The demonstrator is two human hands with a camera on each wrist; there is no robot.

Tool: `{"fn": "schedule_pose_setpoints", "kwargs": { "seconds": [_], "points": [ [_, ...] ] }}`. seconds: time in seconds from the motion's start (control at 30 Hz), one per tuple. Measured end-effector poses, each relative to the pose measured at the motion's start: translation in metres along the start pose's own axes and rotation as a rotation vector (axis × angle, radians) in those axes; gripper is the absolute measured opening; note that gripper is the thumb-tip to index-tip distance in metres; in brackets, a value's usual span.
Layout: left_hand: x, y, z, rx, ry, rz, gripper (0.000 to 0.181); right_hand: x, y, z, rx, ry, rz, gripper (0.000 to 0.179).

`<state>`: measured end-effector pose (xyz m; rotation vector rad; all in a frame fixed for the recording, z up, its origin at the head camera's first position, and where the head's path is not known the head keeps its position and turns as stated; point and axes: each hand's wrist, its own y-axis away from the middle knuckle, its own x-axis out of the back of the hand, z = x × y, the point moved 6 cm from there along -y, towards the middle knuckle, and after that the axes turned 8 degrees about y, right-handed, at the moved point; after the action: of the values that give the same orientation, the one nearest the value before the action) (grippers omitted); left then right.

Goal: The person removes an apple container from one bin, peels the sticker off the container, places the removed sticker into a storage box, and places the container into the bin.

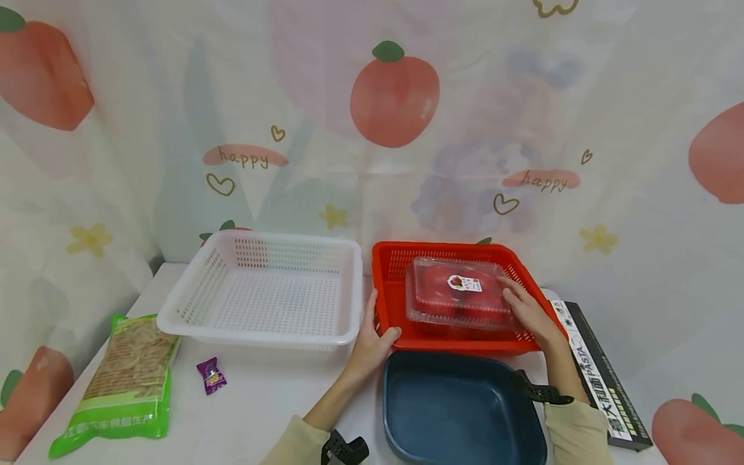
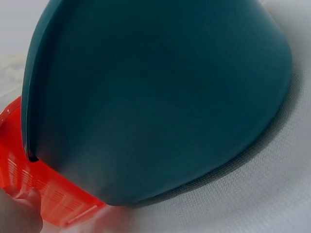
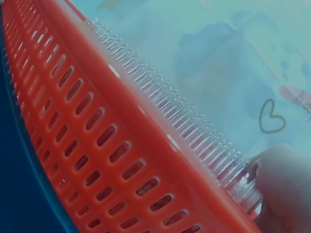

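A clear plastic clamshell box (image 1: 430, 290) with red contents and a small label sits within the red basket (image 1: 386, 258). My right hand (image 1: 531, 313) grips the box's right end; in the right wrist view its ridged side (image 3: 194, 131) shows above the basket's slotted wall (image 3: 107, 136). At the basket's front left corner, my left hand (image 1: 372, 339) holds the rim, thumb on the front edge and fingers along the left side. Just in front of the basket stands a dark blue tub (image 1: 453, 407), which fills most of the left wrist view.
A white slotted basket (image 1: 273, 297) stands left of the red one. Nearer on the left lie a small purple wrapped candy (image 1: 212, 375) and a green-edged food bag (image 1: 122, 381). A long black and white pasta box (image 1: 604, 374) lies along the right edge of the table.
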<state>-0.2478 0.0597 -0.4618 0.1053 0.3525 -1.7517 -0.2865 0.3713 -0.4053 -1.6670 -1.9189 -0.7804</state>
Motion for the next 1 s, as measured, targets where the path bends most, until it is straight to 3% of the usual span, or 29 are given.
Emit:
{"fn": "schedule_pose_setpoints", "kwargs": {
  "seconds": [0.53, 0.8, 1.0],
  "points": [
    [-0.009, -0.004, 0.013, 0.046, -0.033, -0.005, 0.089, 0.013, 0.0, 0.004, -0.04, -0.043, -0.016, 0.068],
    [-0.003, -0.011, 0.006, -0.012, -0.028, -0.009, 0.091, 0.015, -0.004, -0.006, 0.016, 0.004, 0.019, 0.067],
    [-0.002, -0.004, -0.001, 0.002, -0.046, -0.013, 0.089, 0.009, 0.005, 0.003, -0.016, 0.024, 0.049, 0.066]
  ]
}}
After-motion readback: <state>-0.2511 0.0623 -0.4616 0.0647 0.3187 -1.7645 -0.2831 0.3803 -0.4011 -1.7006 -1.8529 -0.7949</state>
